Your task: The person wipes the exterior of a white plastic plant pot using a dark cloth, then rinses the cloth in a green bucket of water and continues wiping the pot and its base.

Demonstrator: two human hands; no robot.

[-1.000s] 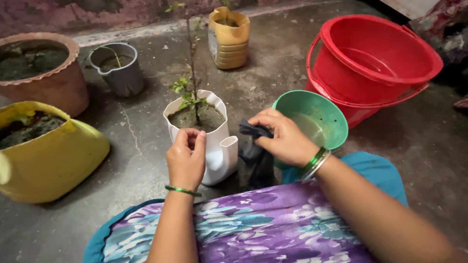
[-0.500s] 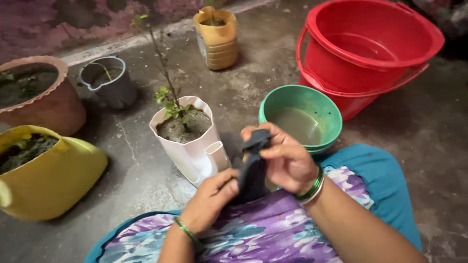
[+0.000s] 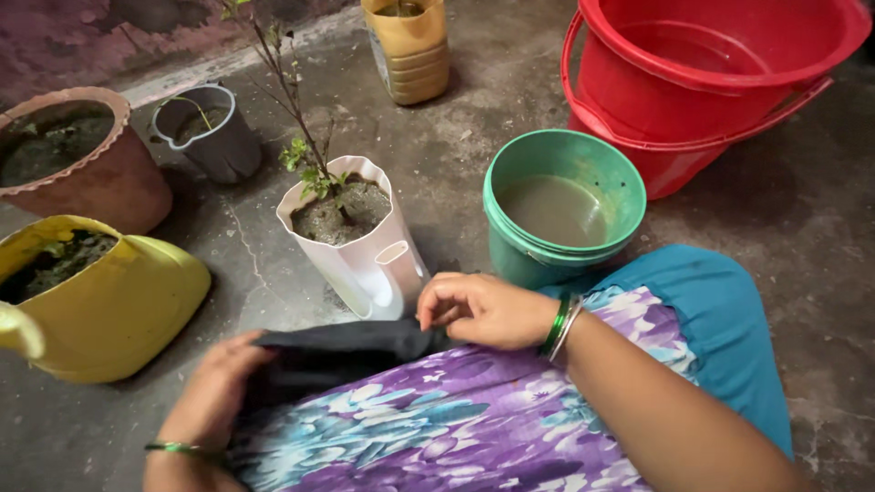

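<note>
**Dark cloth held flat across the lap among potted plants**

A yellow plastic pot (image 3: 109,296) filled with soil sits at far left on the concrete floor (image 3: 802,237), with a round brown pot (image 3: 87,164) behind it and a small grey pot (image 3: 211,137) further back. The person's left hand (image 3: 214,396), a green bangle at the wrist, grips the left end of a dark cloth (image 3: 342,351), fingers curled around it. The cloth lies stretched sideways along the edge of the purple and blue floral fabric (image 3: 456,428) covering the lap. Just beyond it stands a white cut-open jug (image 3: 360,246) holding soil and a thin, leafy sapling (image 3: 296,137) that leans to the left. An orange-yellow jug (image 3: 410,46) stands at the top edge. The right hand (image 3: 483,310), wearing green and silver bangles, pinches the cloth's right end close to the white jug's base. To the right, a green bowl (image 3: 565,214) with cloudy water sits near the knee, and a red bucket (image 3: 711,82) stands just behind it.
</note>
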